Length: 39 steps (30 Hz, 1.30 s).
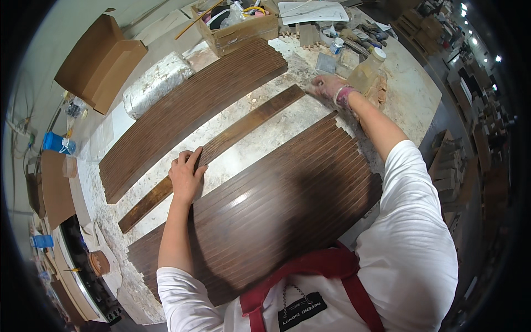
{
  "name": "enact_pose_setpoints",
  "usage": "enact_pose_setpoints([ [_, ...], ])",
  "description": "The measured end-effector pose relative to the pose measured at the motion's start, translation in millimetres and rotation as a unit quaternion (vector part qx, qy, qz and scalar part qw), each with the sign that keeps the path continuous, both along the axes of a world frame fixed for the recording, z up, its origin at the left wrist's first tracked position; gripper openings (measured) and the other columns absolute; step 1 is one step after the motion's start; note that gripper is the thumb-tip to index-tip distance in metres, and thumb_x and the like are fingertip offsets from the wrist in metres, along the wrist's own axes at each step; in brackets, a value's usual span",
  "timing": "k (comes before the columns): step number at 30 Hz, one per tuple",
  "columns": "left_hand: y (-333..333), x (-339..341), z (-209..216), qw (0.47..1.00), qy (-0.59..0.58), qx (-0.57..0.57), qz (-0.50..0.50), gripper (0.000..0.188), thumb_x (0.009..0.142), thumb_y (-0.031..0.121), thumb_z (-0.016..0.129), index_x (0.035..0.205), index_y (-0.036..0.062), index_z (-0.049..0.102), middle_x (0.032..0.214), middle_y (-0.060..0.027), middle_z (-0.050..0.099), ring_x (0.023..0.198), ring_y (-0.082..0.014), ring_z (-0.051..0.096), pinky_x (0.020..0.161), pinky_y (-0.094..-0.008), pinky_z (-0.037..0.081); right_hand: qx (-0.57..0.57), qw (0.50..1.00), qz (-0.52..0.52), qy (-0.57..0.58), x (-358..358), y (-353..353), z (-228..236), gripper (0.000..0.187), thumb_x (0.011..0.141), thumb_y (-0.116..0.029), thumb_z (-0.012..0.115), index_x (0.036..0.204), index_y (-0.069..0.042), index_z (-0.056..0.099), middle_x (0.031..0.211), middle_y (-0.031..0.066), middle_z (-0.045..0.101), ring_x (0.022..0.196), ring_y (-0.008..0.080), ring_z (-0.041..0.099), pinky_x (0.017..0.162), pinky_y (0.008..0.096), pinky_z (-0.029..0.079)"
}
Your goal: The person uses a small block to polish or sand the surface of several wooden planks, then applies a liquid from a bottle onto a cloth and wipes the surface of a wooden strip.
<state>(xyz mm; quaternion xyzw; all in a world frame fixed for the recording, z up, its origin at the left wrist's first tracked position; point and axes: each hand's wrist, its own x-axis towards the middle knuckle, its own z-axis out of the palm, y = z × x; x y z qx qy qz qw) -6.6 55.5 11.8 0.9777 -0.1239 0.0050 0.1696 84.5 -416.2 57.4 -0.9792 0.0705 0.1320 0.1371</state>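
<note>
A single brown wooden slat point(251, 119) lies slantwise on the worktable point(229, 169). My left hand point(187, 172) grips it near the middle, fingertips over its far edge and thumb by the near one. Just past the slat's far right end is my right hand point(330, 88), in a thin, stained glove with a pink cuff. Its fingers are curled; whatever they hold, if anything, I cannot make out. Closer to me rests a broad panel of dark brown slats point(276, 199) laid edge to edge. Beyond the single slat sits a long stack of similar slats point(193, 113).
An opened cardboard box point(99, 63) and a plastic-wrapped bundle point(157, 83) are at the far left. Behind the stack stands a crate of odds and ends point(238, 30). A capped clear jar point(368, 69) and several tools point(359, 41) lie beyond my right hand.
</note>
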Motion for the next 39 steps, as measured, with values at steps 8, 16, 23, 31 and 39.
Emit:
enact_pose_setpoints([
  [8, -6.9, 5.0, -4.5, 1.000, -0.018, -0.004, -0.012, 0.052, 0.079, 0.030, 0.070, 0.130, 0.0255, 0.058, 0.117, -0.0042, 0.055, 0.103, -0.0301, 0.051, 0.091, -0.0456, 0.040, 0.032, 0.996, -0.072, -0.041, -1.0, 21.7, -8.5, 0.053, 0.086, -0.052, 0.057, 0.121, -0.013, 0.062, 0.124, 0.0168, 0.061, 0.116, 0.0332, 0.057, 0.098, 0.0395, 0.043],
  [16, 16.1, 2.7, 4.9, 0.996, 0.013, 0.002, -0.089, 0.061, 0.080, 0.028, 0.069, 0.136, 0.0207, 0.049, 0.124, -0.0110, 0.051, 0.116, -0.0313, 0.049, 0.094, -0.0481, 0.042, 0.147, 0.983, 0.056, -0.094, -8.9, 92.2, 65.5, 0.049, 0.083, -0.028, 0.068, 0.123, -0.002, 0.059, 0.116, 0.0120, 0.065, 0.107, 0.0198, 0.061, 0.094, 0.0316, 0.047],
  [23, 87.4, -36.5, 10.9, 0.999, 0.036, 0.006, 0.030, 0.065, 0.078, 0.034, 0.070, 0.132, 0.0082, 0.046, 0.138, -0.0138, 0.043, 0.127, -0.0328, 0.041, 0.100, -0.0514, 0.036, 0.166, 0.899, 0.391, -0.106, -40.5, 385.8, 77.8, 0.039, 0.089, -0.037, 0.062, 0.124, -0.020, 0.061, 0.114, 0.0062, 0.061, 0.107, 0.0238, 0.060, 0.092, 0.0352, 0.047],
  [31, 80.6, -30.9, -36.3, 0.952, -0.088, -0.293, -0.023, 0.036, 0.093, 0.024, 0.057, 0.123, 0.0049, 0.052, 0.124, -0.0115, 0.055, 0.117, -0.0227, 0.051, 0.103, -0.0381, 0.037, 0.253, 0.677, 0.656, -0.215, -87.1, 653.7, 6.0, 0.017, 0.081, -0.019, 0.061, 0.096, -0.019, 0.069, 0.095, 0.0097, 0.064, 0.091, 0.0306, 0.063, 0.077, 0.0406, 0.050],
  [39, 84.0, -40.3, -35.5, 0.807, -0.027, -0.589, -0.028, 0.044, 0.099, 0.025, 0.046, 0.137, 0.0035, 0.040, 0.143, -0.0120, 0.041, 0.132, -0.0222, 0.039, 0.109, -0.0346, 0.032, -0.044, 0.690, 0.693, -0.206, -66.6, 707.2, -6.0, 0.016, 0.081, -0.017, 0.060, 0.091, -0.018, 0.072, 0.095, 0.0097, 0.066, 0.089, 0.0294, 0.065, 0.075, 0.0375, 0.053],
])
